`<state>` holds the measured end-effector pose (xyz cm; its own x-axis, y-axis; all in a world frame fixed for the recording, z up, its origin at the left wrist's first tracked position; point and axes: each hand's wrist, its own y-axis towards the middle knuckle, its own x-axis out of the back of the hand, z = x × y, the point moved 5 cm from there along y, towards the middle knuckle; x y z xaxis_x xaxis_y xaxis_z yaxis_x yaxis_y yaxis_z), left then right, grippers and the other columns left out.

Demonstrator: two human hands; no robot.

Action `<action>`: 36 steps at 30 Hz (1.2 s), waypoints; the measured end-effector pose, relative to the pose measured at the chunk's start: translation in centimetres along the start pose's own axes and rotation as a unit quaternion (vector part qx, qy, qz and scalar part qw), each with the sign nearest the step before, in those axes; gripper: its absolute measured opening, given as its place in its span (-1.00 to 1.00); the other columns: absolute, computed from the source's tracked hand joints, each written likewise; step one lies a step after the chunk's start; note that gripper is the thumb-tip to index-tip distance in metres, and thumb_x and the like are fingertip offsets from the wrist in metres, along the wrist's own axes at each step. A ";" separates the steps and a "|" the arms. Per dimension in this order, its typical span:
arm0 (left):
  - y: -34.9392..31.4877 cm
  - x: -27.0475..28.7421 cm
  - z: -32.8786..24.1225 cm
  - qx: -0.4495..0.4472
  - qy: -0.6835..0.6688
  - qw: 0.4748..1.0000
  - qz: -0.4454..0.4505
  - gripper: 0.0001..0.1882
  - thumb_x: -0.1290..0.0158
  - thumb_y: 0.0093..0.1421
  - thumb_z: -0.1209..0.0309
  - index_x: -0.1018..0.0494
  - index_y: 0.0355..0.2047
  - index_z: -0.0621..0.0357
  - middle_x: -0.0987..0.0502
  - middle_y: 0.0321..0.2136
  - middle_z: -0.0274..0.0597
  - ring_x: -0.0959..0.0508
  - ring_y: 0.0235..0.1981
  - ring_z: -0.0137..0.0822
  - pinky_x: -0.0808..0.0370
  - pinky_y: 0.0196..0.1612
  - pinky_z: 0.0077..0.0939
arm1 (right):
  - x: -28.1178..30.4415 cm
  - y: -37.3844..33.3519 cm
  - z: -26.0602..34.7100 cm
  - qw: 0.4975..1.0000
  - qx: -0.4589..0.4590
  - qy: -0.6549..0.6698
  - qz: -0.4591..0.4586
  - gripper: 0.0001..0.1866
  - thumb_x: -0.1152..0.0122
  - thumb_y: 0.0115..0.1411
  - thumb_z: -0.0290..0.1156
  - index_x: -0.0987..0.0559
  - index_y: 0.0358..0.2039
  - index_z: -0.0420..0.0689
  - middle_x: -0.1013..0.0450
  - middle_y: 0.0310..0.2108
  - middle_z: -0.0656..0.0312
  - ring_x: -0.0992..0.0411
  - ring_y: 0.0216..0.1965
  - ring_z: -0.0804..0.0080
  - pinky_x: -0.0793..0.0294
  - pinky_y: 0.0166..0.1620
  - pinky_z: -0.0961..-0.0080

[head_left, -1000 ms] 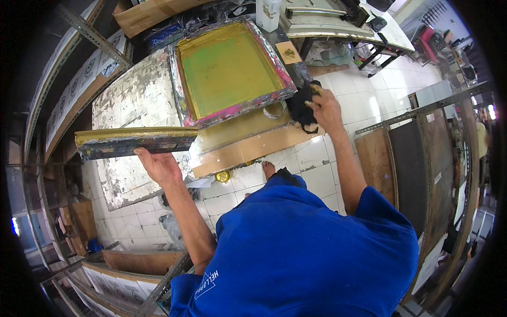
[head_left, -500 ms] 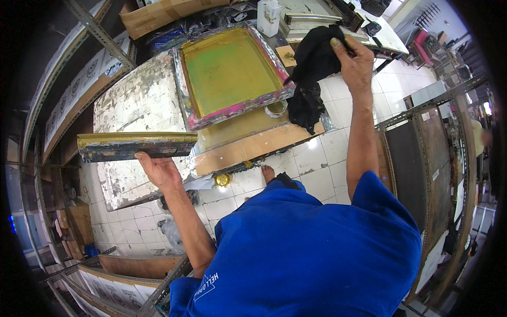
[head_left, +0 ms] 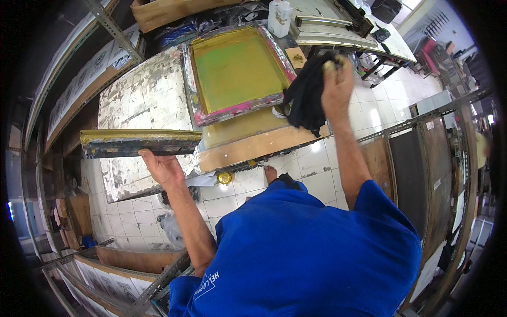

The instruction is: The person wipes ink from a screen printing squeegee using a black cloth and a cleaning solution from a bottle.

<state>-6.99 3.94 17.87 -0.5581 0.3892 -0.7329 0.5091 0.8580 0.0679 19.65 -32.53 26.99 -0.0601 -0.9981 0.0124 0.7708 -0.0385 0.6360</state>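
Observation:
My left hand (head_left: 162,169) grips a long squeegee (head_left: 142,143) from below, its upper edge coated with yellow-gold ink and its lower part dark and stained. The squeegee hangs level over the left side of the worktable. My right hand (head_left: 338,87) is closed on a black cloth (head_left: 309,98), which dangles beside the right corner of the screen-printing frame (head_left: 237,114). That frame has ink-smeared edges, and its mesh (head_left: 232,68) is yellow-green. The fingers of my right hand are slightly blurred.
The worktable top (head_left: 145,100) is white and flaking. A white plastic bottle (head_left: 279,18) stands behind the frame, with a cardboard box (head_left: 179,13) at the back. Metal shelving (head_left: 113,37) rises at left; a rack of boards (head_left: 412,158) is at right. A gold-coloured tin (head_left: 224,177) shows below the table edge.
My right hand has come down and slightly left with the black cloth, which is now bunched lower near the frame's corner. My left hand still holds the squeegee in nearly the same place.

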 end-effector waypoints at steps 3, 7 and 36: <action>0.0 1.0 0.5 0.003 -0.002 1.000 -0.005 -0.48 0.04 0.36 0.05 -0.28 0.19 0.08 -0.45 0.10 -0.23 -0.46 0.08 -0.33 -0.42 0.17 -0.27 | -1.4 -7.0 -4.4 0.980 -0.123 -0.134 0.079 -0.70 -0.17 0.27 -0.49 -0.34 -0.05 -0.25 -0.45 -0.35 0.00 -0.45 -0.34 0.31 -0.44 -0.23 0.38; -0.5 0.9 0.7 0.007 0.000 1.000 -0.021 -0.49 0.08 0.38 0.05 -0.31 0.18 0.10 -0.47 0.09 -0.22 -0.47 0.07 -0.34 -0.43 0.16 -0.29 | -2.3 -16.3 -10.9 0.941 -0.043 -0.188 0.277 -0.46 -0.28 0.13 -0.47 -0.33 0.12 -0.18 -0.38 0.00 -0.17 -0.36 0.03 -0.15 -0.36 0.08 0.16; -1.4 0.3 0.6 0.025 0.011 0.999 -0.022 -0.51 0.03 0.34 0.05 -0.34 0.14 0.08 -0.52 0.03 -0.28 -0.52 -0.01 -0.41 -0.50 0.08 -0.44 | 0.6 -16.7 -12.0 0.905 0.019 -0.335 0.262 -0.54 -0.26 -0.09 -0.56 -0.42 -0.10 -0.23 -0.37 -0.26 -0.03 -0.35 -0.16 -0.05 -0.38 -0.11 0.15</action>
<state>-7.45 2.64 17.17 -0.5943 0.3594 -0.7194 0.5156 0.8568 0.0021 14.41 -33.10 7.11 -0.0728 -0.6261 0.7763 0.7834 0.4458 0.4331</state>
